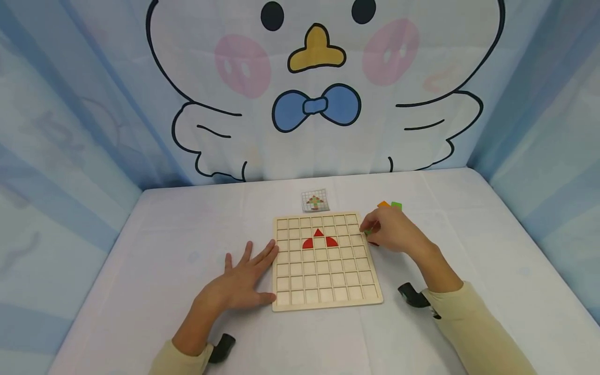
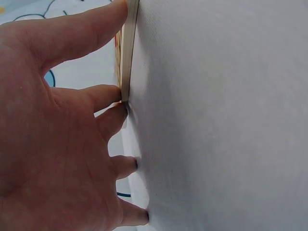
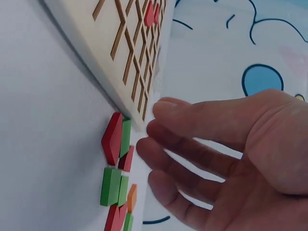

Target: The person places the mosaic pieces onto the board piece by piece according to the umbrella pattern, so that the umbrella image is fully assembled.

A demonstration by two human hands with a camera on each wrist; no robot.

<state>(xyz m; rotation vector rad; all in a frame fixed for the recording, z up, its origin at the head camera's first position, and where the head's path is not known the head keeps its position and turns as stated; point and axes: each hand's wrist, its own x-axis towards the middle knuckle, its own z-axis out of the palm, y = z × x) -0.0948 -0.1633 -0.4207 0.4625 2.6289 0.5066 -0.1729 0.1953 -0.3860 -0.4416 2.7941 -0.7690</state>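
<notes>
A wooden grid board (image 1: 328, 308) lies flat on the white-covered table (image 1: 140, 291), in front of the person; three red pieces sit in its cells, a triangle (image 1: 318, 233) in the upper middle, a quarter-round piece (image 1: 307, 244) one row lower to the left, and a second quarter-round piece (image 1: 332, 242) to the right. The left hand (image 1: 245, 283) is spread, its thumb and index finger touching the board's left edge; the other fingers fan out, their tips down on the cloth.

The right hand (image 1: 392, 229) is at the board's upper right edge, fingers bent and thumb near the index fingertip; whether a piece is pinched there one cannot tell. Close to those fingers, just beside the board's corner, loose pieces lie on the table: a red piece (image 3: 112, 138), a green block (image 3: 110, 186), an orange piece (image 3: 132, 198) and others; beyond the board's far edge lies a small card (image 1: 315, 200) printed with a gridded figure; behind the table hangs a curtain (image 1: 319, 146) with a cartoon in a blue bow tie.
</notes>
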